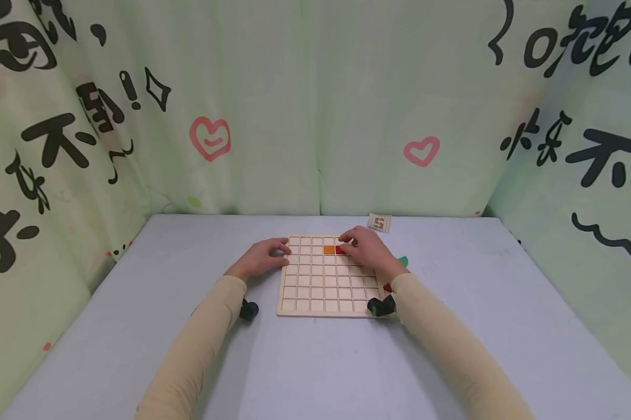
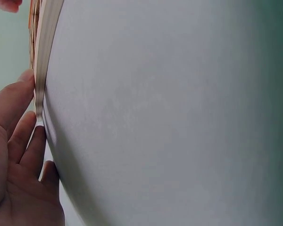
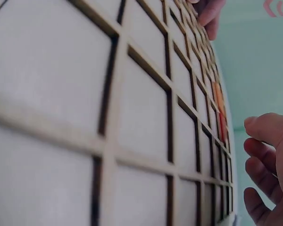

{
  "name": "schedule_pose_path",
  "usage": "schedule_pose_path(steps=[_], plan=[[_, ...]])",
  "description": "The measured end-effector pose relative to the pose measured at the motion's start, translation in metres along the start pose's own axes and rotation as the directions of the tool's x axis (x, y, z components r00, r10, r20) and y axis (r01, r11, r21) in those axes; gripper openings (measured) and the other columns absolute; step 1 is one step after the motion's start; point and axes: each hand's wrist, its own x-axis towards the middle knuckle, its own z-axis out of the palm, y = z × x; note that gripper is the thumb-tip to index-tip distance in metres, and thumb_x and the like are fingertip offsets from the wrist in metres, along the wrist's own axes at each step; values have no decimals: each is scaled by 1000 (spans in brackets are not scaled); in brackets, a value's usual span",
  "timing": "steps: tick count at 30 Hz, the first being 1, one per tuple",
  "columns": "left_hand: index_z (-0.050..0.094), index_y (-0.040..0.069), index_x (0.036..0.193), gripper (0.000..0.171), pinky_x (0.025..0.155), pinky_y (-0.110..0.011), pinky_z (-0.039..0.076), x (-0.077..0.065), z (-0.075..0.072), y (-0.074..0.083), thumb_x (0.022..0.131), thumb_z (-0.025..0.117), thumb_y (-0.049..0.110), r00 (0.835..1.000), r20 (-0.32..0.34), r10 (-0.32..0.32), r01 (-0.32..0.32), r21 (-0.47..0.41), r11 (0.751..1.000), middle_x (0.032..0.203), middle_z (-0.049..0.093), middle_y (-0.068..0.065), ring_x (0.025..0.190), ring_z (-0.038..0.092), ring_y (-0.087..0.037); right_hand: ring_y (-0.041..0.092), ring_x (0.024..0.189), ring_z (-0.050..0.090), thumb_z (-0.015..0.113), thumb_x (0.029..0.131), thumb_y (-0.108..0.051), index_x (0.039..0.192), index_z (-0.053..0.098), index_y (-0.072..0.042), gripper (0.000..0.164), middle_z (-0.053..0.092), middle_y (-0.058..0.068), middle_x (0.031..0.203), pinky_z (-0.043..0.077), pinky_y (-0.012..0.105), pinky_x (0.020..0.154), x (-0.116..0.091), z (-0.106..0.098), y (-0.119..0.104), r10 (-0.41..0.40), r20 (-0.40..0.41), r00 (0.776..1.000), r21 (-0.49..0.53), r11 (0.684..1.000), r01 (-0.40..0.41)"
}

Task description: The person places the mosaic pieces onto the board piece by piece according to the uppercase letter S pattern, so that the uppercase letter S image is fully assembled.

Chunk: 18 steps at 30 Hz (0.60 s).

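Observation:
A pale wooden grid board [image 1: 315,304] lies flat on the table. In its upper part, an orange tile [image 1: 329,249] and a red tile [image 1: 340,250] sit side by side in neighbouring squares. My left hand [image 1: 260,258] rests its fingertips against the board's left edge; the left wrist view shows those fingers [image 2: 34,150] mostly straight along the rim. Just over the red tile hovers my right hand [image 1: 369,251], which partly hides it. In the right wrist view its fingers [image 3: 262,174] are loosely bent, apart from the board, with nothing visible between them.
Beside the board's right edge, partly behind the right forearm, are a green piece [image 1: 403,262] and a red piece [image 1: 387,287]. A small printed card [image 1: 379,222] lies at the table's back edge. Printed curtains [image 1: 315,105] stand behind and on both sides.

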Motion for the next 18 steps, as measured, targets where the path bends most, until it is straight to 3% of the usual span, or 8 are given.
schedule_pose_path(steps=[8, 13, 18], plan=[[69, 9, 118, 27, 126, -47, 23, 0, 0, 0, 94, 70, 21, 1000, 8, -19, 19, -14, 1000, 158, 44, -6, 152, 28, -30, 29, 104, 61, 60, 100, -20, 125, 67, -1, 32, 68, 16, 119, 55, 42, 88, -22, -31, 18, 88, 22, 996, -7, 996, -88], [69, 9, 118, 27, 126, -47, 23, 1, 0, 0, 94, 70, 20, 1000, 11, -21, 21, -14, 1000, 158, 44, -6, 152, 28, -31, 27, 100, 58, 61, 99, -20, 128, 64, -3, 34, 66, 15, 117, 57, 35, 81, -40, -44, 37, 178, 98, 979, -26, 984, -176], [70, 8, 118, 27, 126, -47, 23, 1, -2, -1, 94, 69, 19, 1000, 12, -5, 5, -11, 1000, 157, 45, -7, 152, 29, -32, 28, 101, 58, 65, 96, -16, 127, 65, -2, 34, 66, 15, 117, 56, 42, 91, -57, -56, 52, 173, 155, 973, -65, 984, -165]])
